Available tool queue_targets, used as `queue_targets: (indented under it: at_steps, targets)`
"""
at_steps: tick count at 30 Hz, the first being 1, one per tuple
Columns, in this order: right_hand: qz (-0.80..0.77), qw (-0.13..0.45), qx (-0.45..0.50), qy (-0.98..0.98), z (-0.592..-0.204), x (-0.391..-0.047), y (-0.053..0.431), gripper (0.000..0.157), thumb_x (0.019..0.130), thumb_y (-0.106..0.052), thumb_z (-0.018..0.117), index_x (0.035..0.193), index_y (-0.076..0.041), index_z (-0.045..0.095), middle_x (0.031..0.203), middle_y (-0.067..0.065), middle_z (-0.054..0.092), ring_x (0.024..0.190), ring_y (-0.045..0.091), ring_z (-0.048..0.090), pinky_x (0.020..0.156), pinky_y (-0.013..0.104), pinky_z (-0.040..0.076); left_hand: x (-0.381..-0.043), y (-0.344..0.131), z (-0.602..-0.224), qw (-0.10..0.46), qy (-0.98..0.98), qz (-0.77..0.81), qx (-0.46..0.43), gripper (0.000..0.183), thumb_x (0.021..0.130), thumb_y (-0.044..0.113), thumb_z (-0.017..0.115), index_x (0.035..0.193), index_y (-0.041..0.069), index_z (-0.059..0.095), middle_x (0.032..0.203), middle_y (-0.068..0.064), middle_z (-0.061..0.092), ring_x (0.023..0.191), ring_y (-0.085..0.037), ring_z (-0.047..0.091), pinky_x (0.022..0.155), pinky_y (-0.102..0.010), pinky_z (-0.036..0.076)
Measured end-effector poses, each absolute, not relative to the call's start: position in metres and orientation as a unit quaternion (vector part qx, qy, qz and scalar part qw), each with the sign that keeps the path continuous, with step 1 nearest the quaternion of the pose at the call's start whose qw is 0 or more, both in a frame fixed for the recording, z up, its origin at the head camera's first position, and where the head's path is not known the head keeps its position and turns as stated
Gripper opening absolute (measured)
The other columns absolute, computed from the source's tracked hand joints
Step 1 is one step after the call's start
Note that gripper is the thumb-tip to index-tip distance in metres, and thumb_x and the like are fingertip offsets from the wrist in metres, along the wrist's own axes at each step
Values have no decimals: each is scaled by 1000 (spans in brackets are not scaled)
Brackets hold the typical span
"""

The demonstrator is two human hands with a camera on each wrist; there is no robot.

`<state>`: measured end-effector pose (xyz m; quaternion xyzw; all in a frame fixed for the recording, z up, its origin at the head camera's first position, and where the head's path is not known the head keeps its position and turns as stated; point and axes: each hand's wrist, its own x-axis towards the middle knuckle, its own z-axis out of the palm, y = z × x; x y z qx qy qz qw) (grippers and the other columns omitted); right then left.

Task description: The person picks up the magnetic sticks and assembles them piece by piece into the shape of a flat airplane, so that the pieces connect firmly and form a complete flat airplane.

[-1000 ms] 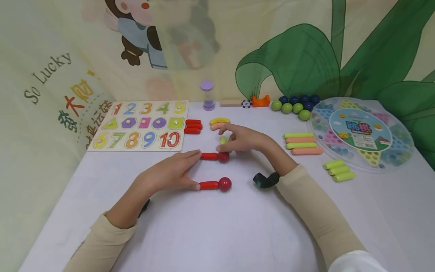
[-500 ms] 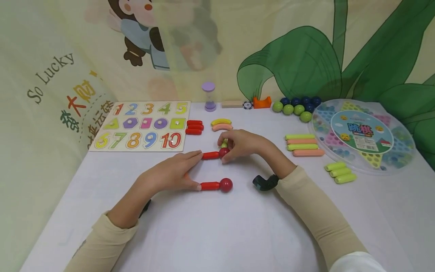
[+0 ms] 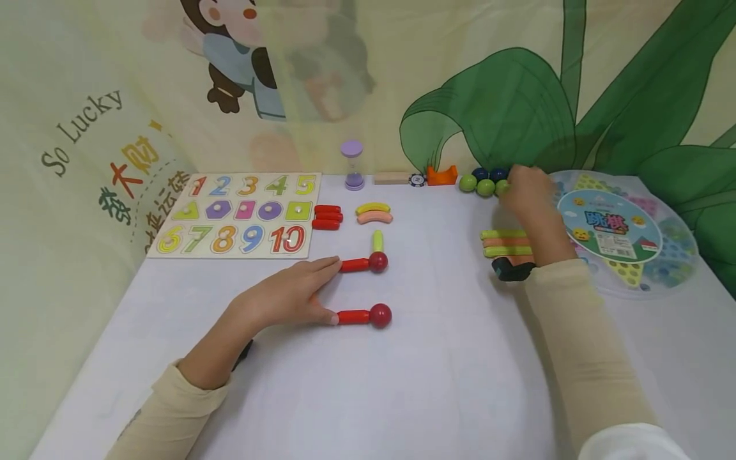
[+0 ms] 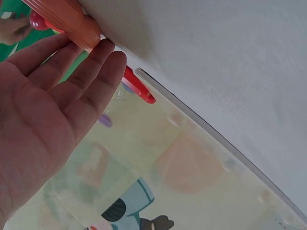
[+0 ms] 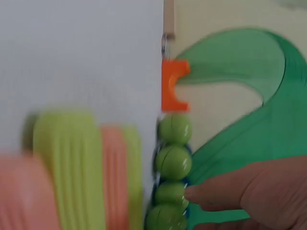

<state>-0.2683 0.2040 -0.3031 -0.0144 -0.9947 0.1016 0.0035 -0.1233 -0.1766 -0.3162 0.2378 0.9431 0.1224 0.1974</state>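
In the head view my left hand (image 3: 287,294) spans the left ends of two red rods, the far rod (image 3: 354,264) and the near rod (image 3: 353,317). Each rod has a dark red ball at its right end. A lime rod (image 3: 377,241) touches the far red ball (image 3: 377,262). The left wrist view shows straight fingers against a ribbed orange rod (image 4: 57,12) and an orange ball (image 4: 86,34); the thumb is hidden there. My right hand (image 3: 526,195) is over the green balls (image 3: 485,187), with one fingertip at a green ball (image 5: 170,194) in the right wrist view.
A number puzzle board (image 3: 230,214) lies at the left, with short red rods (image 3: 327,218) beside it. Curved yellow and orange rods (image 3: 374,213), a purple hourglass (image 3: 353,166) and an orange block (image 3: 441,176) are farther back. A round game box (image 3: 609,223) lies right.
My right hand has left the far red ball and lime rod and moved right and back to the green balls. The left hand has stayed in place.
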Motion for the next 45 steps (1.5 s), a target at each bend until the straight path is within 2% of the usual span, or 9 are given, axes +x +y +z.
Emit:
queue_targets:
  at_steps: [4, 8, 15, 20, 24, 29, 38, 42, 45]
  targets:
    - [96, -70, -19, -993, -311, -272, 219, 27, 82, -16, 56, 99, 4, 54, 94, 24, 54, 85, 42, 47, 72, 57, 40, -123, -177, -316, 199, 944, 122, 234, 92, 69, 51, 71, 142, 16, 29, 144, 2, 29, 130, -21, 27, 98, -42, 33]
    - [113, -78, 20, -990, -318, -266, 210, 25, 81, -18, 58, 96, 1, 57, 89, 19, 55, 80, 37, 47, 69, 52, 41, -123, -175, -316, 204, 943, 126, 232, 91, 69, 51, 71, 142, 16, 29, 144, 2, 28, 130, -21, 27, 98, -41, 33]
    - [339, -137, 159, -917, -320, -244, 118, 23, 92, -16, 51, 113, -12, 61, 106, 8, 55, 73, 27, 55, 63, 35, 48, -124, -173, -316, 199, 944, 118, 237, 92, 69, 52, 71, 143, 16, 28, 145, 2, 28, 130, -21, 27, 99, -41, 33]
    - [310, -85, 195, -927, -333, -229, 52, 16, 88, -20, 57, 101, -15, 65, 98, 5, 50, 78, 19, 49, 59, 26, 46, -125, -174, -316, 194, 943, 117, 242, 92, 70, 53, 70, 143, 16, 29, 145, 2, 28, 130, -21, 27, 99, -40, 32]
    - [240, -61, 184, -951, -342, -227, 28, 18, 81, -28, 65, 95, -17, 65, 95, 5, 45, 78, 18, 47, 55, 22, 45, -125, -174, -316, 195, 943, 118, 244, 92, 69, 53, 70, 143, 15, 29, 145, 1, 28, 129, -21, 28, 99, -40, 32]
    - [266, -92, 172, -944, -343, -233, 21, 24, 76, -20, 68, 98, -16, 60, 97, 4, 47, 81, 18, 47, 59, 24, 47, -124, -175, -316, 193, 943, 114, 246, 92, 69, 53, 70, 142, 15, 29, 145, 1, 28, 129, -20, 28, 99, -39, 32]
    - [335, -194, 144, -911, -336, -240, 24, 28, 80, -19, 61, 107, -17, 53, 110, 3, 49, 92, 21, 45, 70, 30, 44, -124, -177, -315, 187, 941, 117, 256, 90, 71, 52, 69, 142, 12, 30, 144, 0, 29, 129, -22, 29, 100, -40, 31]
    - [346, -181, 148, -909, -334, -242, 27, 22, 82, -20, 59, 103, -18, 59, 109, 1, 51, 92, 21, 45, 69, 31, 45, -124, -177, -315, 191, 941, 118, 252, 90, 71, 52, 69, 142, 13, 30, 145, 0, 29, 129, -22, 28, 99, -40, 32]
    - [341, -115, 153, -921, -332, -246, 31, 18, 83, -24, 60, 99, -17, 64, 102, 1, 53, 88, 20, 46, 64, 30, 47, -124, -176, -315, 193, 942, 118, 249, 91, 70, 53, 69, 142, 14, 30, 144, 1, 29, 129, -21, 28, 99, -39, 32]
